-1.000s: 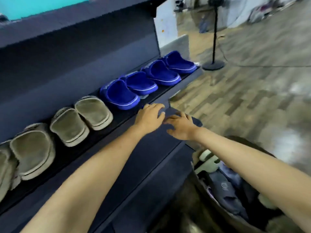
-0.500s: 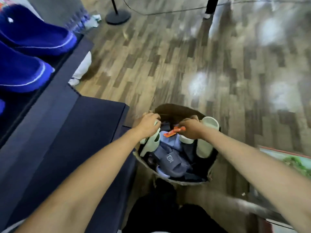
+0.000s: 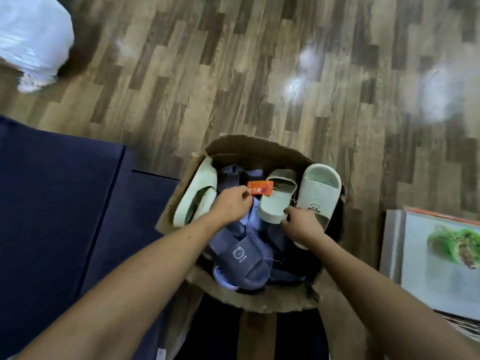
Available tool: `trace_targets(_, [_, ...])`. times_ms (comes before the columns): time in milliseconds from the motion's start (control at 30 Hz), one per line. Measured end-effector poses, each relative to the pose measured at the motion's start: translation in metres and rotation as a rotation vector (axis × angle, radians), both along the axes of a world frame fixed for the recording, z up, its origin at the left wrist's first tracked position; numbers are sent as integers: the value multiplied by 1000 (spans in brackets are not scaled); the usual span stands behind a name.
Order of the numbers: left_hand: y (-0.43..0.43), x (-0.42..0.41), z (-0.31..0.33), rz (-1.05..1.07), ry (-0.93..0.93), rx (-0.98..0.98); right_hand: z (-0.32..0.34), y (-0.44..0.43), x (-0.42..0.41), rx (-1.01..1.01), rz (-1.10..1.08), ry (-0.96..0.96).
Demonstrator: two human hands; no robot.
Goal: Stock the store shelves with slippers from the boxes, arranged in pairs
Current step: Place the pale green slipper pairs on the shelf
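A cardboard box (image 3: 257, 298) on the floor holds several slippers. Pale green ones stand along the left side (image 3: 196, 193), in the middle (image 3: 275, 201) and at the right (image 3: 318, 189). Blue-grey slippers with a bear mark (image 3: 240, 258) lie at the near side. My left hand (image 3: 231, 205) pinches an orange tag (image 3: 259, 188) fixed to the middle pale green slipper. My right hand (image 3: 301, 223) grips the near end of that same slipper.
The dark blue shelf unit (image 3: 59, 203) fills the left side, close beside the box. A flat printed carton (image 3: 439, 258) lies on the floor to the right. A white bag (image 3: 31, 42) sits at the far left on the wooden floor.
My view swung from the shelf of blue and beige slippers down to the box. Both hands left the shelf edge and went into the box, taking hold of the tag and a pale green slipper.
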State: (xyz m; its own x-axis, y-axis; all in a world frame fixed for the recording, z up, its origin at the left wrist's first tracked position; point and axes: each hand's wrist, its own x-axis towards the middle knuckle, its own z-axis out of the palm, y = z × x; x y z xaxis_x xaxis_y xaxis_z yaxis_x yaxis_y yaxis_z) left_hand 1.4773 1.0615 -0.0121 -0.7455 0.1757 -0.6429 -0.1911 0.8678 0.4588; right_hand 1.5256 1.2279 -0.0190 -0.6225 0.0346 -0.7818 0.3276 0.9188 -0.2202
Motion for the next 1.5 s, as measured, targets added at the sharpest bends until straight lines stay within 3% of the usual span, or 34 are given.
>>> trace_targets(133, [64, -11, -57, 163, -139, 109, -40, 44, -7, -128, -309, -52])
trace_targets(200, [94, -20, -85, 376, -239, 192, -53, 53, -8, -317, -612, -31])
trace_targets(300, [136, -31, -126, 777, -400, 423, -70, 48, -1, -669, -1004, -166])
trace_targets(433, [168, -41, -151, 972, -384, 591, -90, 60, -2, -825, -1179, -179])
trace_targets(633, [179, -42, -166, 1032, -479, 616, -97, 76, 7, -898, -976, -68])
trace_targets(867, [164, -22, -154, 1229, -299, 657, -86, 75, 9, -889, -910, 14])
trace_targets(1067, [141, 2, -121, 1218, -112, 790, -72, 49, 12, -902, -779, 118])
trace_targets(1233, [99, 23, -99, 1348, -122, 969, -53, 17, 20, -931, -760, 135])
trace_targets(1500, [17, 84, -39, 1432, 20, 1031, -10, -54, 53, -907, -643, 180])
